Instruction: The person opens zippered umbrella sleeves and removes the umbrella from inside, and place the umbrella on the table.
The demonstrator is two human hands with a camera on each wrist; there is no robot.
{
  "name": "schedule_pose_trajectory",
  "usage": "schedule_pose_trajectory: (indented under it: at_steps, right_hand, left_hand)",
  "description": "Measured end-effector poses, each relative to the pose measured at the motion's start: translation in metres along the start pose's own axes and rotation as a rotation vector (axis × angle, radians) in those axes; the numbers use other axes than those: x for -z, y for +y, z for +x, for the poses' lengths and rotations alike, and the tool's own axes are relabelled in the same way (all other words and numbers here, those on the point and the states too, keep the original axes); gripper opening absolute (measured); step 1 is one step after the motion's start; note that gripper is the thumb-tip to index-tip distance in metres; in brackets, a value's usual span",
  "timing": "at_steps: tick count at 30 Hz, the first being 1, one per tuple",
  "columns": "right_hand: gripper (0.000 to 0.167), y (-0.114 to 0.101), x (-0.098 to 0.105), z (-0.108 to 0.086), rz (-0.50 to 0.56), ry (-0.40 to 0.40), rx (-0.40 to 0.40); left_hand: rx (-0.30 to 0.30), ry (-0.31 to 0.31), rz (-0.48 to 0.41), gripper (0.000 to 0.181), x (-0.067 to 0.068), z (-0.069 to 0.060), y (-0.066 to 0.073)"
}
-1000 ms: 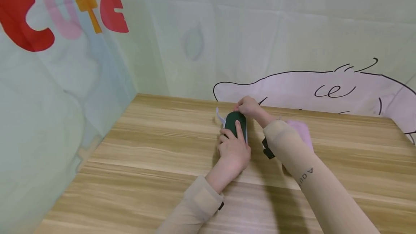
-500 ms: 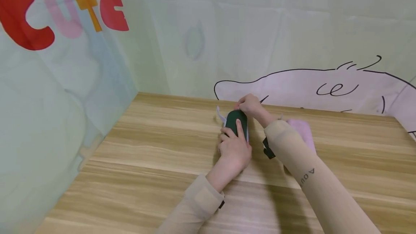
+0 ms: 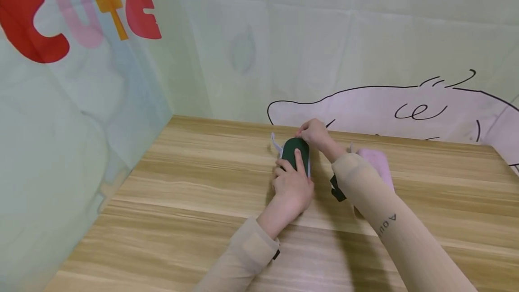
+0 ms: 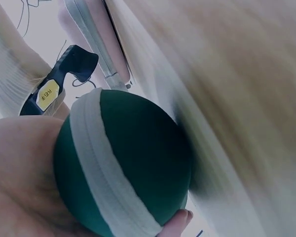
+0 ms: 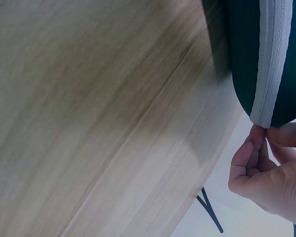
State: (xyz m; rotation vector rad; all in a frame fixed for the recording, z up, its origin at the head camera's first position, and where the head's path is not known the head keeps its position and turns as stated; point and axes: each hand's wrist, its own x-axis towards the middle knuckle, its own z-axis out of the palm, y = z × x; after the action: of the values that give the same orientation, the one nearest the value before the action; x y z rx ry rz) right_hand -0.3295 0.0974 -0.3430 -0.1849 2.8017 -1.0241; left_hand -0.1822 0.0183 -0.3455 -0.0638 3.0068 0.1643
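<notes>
A dark green case [image 3: 291, 151] with a light zipper band lies on the wooden table, its long side pointing away. The left hand [image 3: 293, 189] grips it from the near end, index finger stretched along its top. At the far end of the case the right hand [image 3: 316, 134] pinches at the zipper's end; in the right wrist view its thumb and fingers [image 5: 254, 143] meet where the zipper band [image 5: 271, 64] ends. Whatever small piece lies between them is hidden. A pale strap sticks out at the case's far left side. The left wrist view shows the case's rounded green end [image 4: 143, 148].
A pink case [image 3: 377, 166] rests to the right, partly behind the right forearm. The wooden table [image 3: 182, 184] meets a printed cloth backdrop [image 3: 219, 57] at its back and left edges. A black wrist device [image 3: 337, 189] sits on the right wrist.
The right hand and forearm have shifted slightly to the right, the fingers still at the far end of the case. The left hand holds the case in nearly the same place.
</notes>
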Motion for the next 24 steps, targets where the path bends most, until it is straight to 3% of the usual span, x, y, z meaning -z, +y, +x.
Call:
schedule_pose_trajectory:
  at_steps: [15,18,24]
  right_hand:
    - [0.024,-0.0052,0.0047,-0.0031,-0.038,-0.024,-0.12]
    - [0.021,-0.0025,0.0049,-0.002,-0.094,-0.026,-0.064]
    - [0.019,0.0025,0.008,0.0002,-0.315,-0.046,0.23]
  left_hand:
    - [-0.007,-0.009,0.001,0.071,0.001,-0.0001,-0.0011]
    - [-0.012,-0.005,-0.001,0.071,0.0019,-0.0008,-0.0008]
    - [-0.029,0.006,-0.002,0.072,0.0029,-0.0017,-0.0036]
